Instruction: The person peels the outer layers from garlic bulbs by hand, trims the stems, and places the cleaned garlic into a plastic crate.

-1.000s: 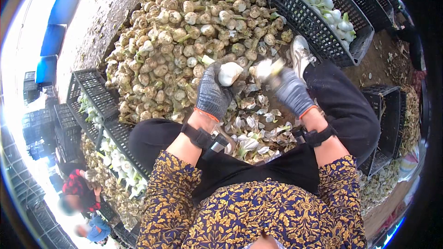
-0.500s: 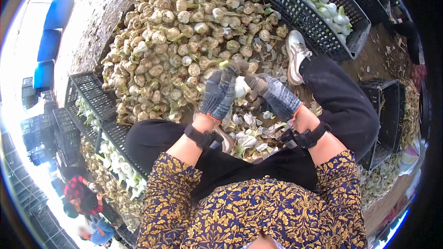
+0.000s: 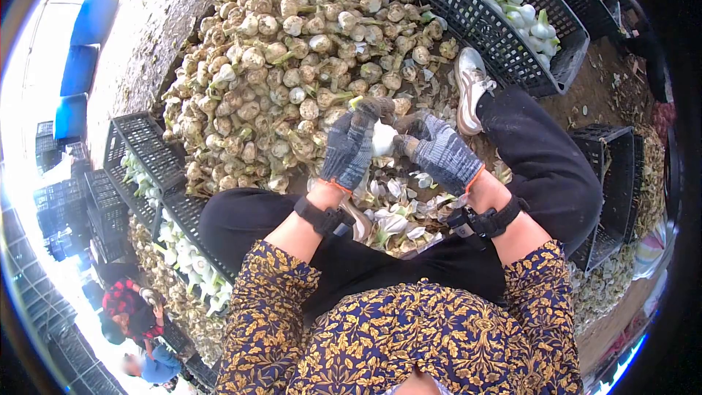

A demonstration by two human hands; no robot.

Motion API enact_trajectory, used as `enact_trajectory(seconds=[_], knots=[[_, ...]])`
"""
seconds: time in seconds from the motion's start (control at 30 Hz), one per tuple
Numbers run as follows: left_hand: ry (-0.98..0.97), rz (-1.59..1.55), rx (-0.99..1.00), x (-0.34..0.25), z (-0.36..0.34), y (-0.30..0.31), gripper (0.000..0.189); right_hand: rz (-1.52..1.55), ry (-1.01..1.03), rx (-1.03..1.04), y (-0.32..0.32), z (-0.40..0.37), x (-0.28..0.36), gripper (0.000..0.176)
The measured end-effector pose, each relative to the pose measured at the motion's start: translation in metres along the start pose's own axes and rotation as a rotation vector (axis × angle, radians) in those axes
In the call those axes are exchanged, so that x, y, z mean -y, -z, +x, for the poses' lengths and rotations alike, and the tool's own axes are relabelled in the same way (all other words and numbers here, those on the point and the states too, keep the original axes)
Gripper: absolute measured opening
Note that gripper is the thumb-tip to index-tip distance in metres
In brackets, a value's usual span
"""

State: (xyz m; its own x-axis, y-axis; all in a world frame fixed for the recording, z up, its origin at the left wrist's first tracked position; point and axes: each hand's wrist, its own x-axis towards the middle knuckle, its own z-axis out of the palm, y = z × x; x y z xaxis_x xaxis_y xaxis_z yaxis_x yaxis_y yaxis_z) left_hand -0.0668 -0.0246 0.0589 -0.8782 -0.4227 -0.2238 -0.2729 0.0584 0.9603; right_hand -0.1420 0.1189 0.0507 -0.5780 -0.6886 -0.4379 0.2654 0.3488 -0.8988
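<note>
A white, cleaned-looking garlic bulb (image 3: 382, 139) is held in front of me, between my two gloved hands. My left hand (image 3: 351, 143), in a grey knit glove, is wrapped round the bulb's left side, and a cut green stem end pokes out above its fingers. My right hand (image 3: 440, 150), gloved alike, has its fingers bent and pinched against the bulb's right side. Below the hands, loose papery garlic skins (image 3: 395, 221) litter the ground between my legs. Just beyond lies a big heap of soil-stained garlic bulbs (image 3: 292, 66) with stems.
At the upper right stands a black crate (image 3: 497, 36) with white garlic bulbs. More garlic fills a black crate (image 3: 191, 238) by my left knee. Another black crate (image 3: 610, 197) is at my right. Two people work at the lower left, one in a red checked top (image 3: 121, 303).
My right hand has shifted slightly, its fingers curling in more at the bulb's side. The bulb and my left hand stay almost in place.
</note>
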Motion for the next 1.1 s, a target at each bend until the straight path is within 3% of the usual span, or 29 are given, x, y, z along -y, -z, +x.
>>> enact_trajectory(seconds=[0.03, 0.17, 0.23, 0.27, 0.33, 0.4, 0.43, 0.47, 0.5, 0.57, 0.7, 0.77, 0.83, 0.87, 0.9, 0.97, 1.0, 1.07, 1.1], knots=[[0.092, -0.025, -0.022, -0.002, 0.0, -0.001, 0.035, -0.03, 0.079, -0.031, -0.001, 0.003, -0.007, 0.026], [0.027, 0.188, -0.093, 0.025, 0.011, 0.004, 0.038, -0.146, 0.36, -0.216, -0.009, 0.006, -0.012, 0.025], [0.378, -0.172, -0.092, 0.032, 0.012, 0.002, 0.039, -0.316, 0.304, -0.207, -0.003, 0.006, -0.012, 0.025], [0.377, -0.172, -0.09, 0.028, 0.011, 0.0, 0.039, -0.486, 0.247, -0.196, 0.0, 0.006, -0.011, 0.025], [0.149, -0.077, -0.04, 0.019, 0.007, -0.007, 0.038, -0.437, 0.245, -0.216, 0.002, 0.002, -0.005, 0.025], [0.09, 0.041, -0.03, 0.022, 0.002, -0.007, 0.038, -0.389, 0.244, -0.23, 0.001, 0.001, -0.004, 0.026], [0.031, 0.158, -0.021, 0.023, 0.001, -0.008, 0.039, -0.419, 0.339, -0.296, -0.001, 0.001, -0.005, 0.024], [0.193, 0.056, -0.032, 0.015, 0.002, -0.011, 0.036, -0.447, 0.432, -0.363, -0.002, 0.001, -0.006, 0.023], [0.194, 0.056, -0.032, 0.015, 0.003, -0.011, 0.036, -0.447, 0.432, -0.363, -0.003, 0.0, -0.005, 0.023], [0.491, -0.679, 0.008, 0.015, 0.008, -0.008, 0.031, 0.005, 0.203, -0.207, -0.005, -0.002, -0.001, 0.021], [0.656, -0.867, -0.13, 0.017, 0.02, 0.006, 0.027, 0.341, 0.052, -0.239, 0.001, -0.001, 0.013, 0.023], [0.608, -0.894, -0.163, 0.022, 0.021, 0.007, 0.026, 0.28, 0.0, -0.258, 0.006, -0.002, 0.01, 0.024], [0.489, -0.935, -0.148, 0.031, 0.023, 0.008, 0.025, -0.217, 0.249, -0.177, 0.013, 0.004, -0.018, 0.024], [0.428, -0.961, -0.155, 0.031, 0.026, 0.007, 0.025, -0.217, 0.14, -0.133, 0.007, 0.0, 0.0, 0.025], [0.431, -0.961, -0.154, 0.031, 0.025, 0.006, 0.025, -0.444, -0.059, 0.014, 0.009, 0.001, 0.016, 0.028], [0.432, -0.928, -0.193, 0.027, 0.022, 0.006, 0.024, -0.769, 0.487, -0.178, 0.001, 0.004, -0.011, 0.032], [0.462, -0.91, -0.219, 0.032, 0.022, 0.007, 0.026, -0.769, 0.486, -0.179, -0.001, 0.004, -0.013, 0.032], [0.362, -0.752, -0.133, 0.043, 0.021, 0.009, 0.027, 0.006, -0.008, -0.093, -0.006, 0.002, -0.003, 0.037], [0.262, -0.591, -0.051, 0.048, 0.021, 0.011, 0.028, 0.006, -0.009, -0.095, -0.004, 0.002, 0.002, 0.037]])
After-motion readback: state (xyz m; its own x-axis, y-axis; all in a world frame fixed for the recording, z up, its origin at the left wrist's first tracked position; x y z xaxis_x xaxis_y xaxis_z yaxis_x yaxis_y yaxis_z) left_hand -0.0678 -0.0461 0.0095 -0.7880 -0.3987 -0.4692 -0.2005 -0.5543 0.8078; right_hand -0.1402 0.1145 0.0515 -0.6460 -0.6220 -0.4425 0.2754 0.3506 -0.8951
